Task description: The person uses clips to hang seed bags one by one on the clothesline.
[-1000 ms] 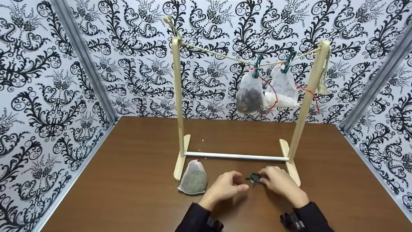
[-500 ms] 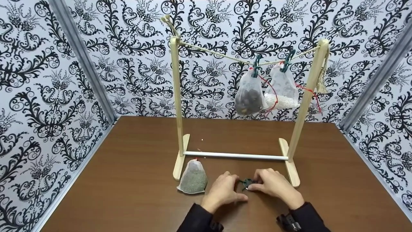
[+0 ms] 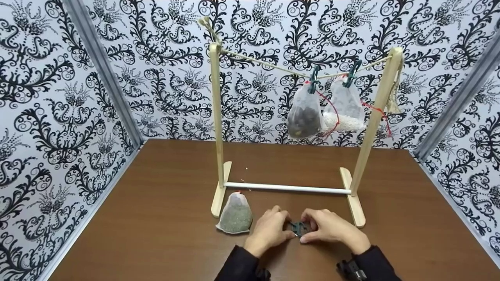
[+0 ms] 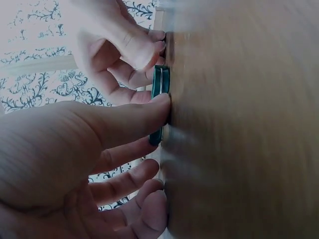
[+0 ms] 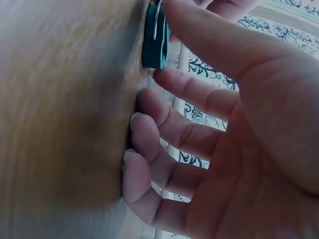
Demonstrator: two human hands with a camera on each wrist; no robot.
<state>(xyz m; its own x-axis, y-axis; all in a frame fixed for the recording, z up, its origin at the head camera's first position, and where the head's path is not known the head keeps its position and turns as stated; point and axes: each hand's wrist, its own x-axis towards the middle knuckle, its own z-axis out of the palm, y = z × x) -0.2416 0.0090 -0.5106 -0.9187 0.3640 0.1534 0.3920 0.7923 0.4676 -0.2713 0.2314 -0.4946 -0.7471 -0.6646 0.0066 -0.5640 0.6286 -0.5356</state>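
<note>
A small dark green clip like a clothespin [image 3: 299,228] lies low at the table between both hands. My left hand [image 3: 268,231] pinches it; in the left wrist view the thumb covers part of the green clip [image 4: 160,79]. Facing it, my right hand [image 3: 332,229] has thumb and fingers curled about the clip's other side. The right wrist view has the clip's green end [image 5: 155,42] beside the right thumb and index finger. Left of the hands sits a mesh bag [image 3: 235,218] with green-grey filling.
Behind the hands stands a wooden frame [image 3: 217,117] with a white bottom rod [image 3: 289,187] and a sagging rope [image 3: 261,61]. Two green clips hold a dark-filled mesh bag [image 3: 305,119] and a white-filled one [image 3: 347,113] on the rope. Patterned walls enclose the brown table [image 3: 156,218].
The green clip has shifted left from the right hand toward the left hand. My left fingers have closed in on it, and the right thumb has moved slightly toward the front.
</note>
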